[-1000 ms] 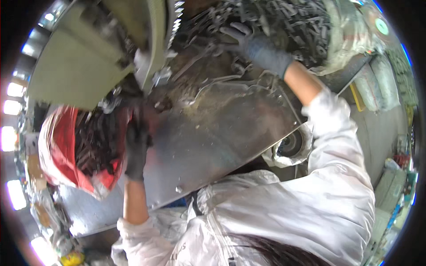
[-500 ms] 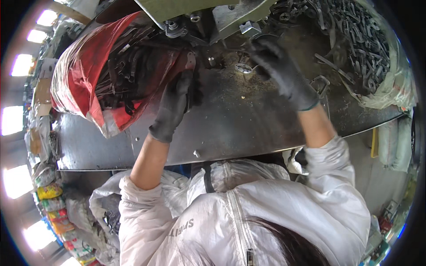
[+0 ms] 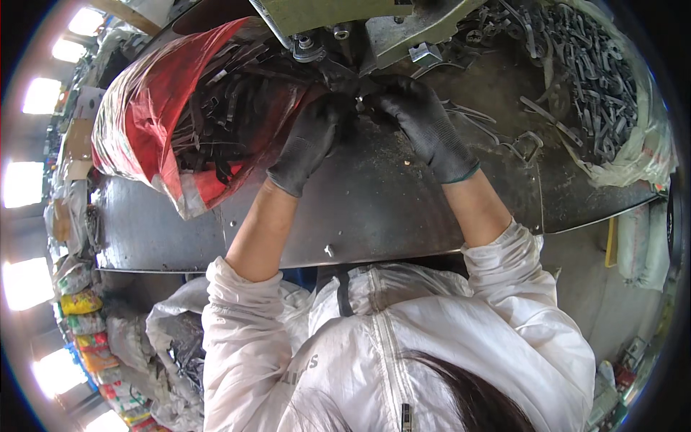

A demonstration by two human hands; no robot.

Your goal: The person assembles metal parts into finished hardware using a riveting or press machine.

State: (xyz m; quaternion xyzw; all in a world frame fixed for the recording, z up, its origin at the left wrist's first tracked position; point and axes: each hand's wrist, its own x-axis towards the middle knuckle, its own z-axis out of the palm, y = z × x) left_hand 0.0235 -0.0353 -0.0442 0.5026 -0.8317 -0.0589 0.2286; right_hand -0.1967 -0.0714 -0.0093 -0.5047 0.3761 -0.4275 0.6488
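Landmark: green machine head (image 3: 324,16). Just below the machine head, on the near side: left hand (image 3: 318,122) and right hand (image 3: 412,115), both in dark grey gloves, close together, fingers curled inward. Under the machine head, between the fingertips of both hands: small bright piece (image 3: 360,101), too small to identify. Left grip: fingers bent, tips lost in shadow; impossible to tell whether clamped on anything. Right grip: fingers drawn toward the small bright piece; contact with it or closure on it likewise impossible to tell.

Left of the machine head, beside the left hand: red-and-white sack (image 3: 147,133), mouth open, filled with dark metal strips (image 3: 227,104). Well to the right of the machine head: pale sack (image 3: 633,162), open, with a heap of grey metal parts (image 3: 594,79). Right of the machine head, between right hand and pale sack: bent metal loop (image 3: 529,149), flat on the metal table (image 3: 403,216). On the right side of the machine head: silver block (image 3: 425,54).
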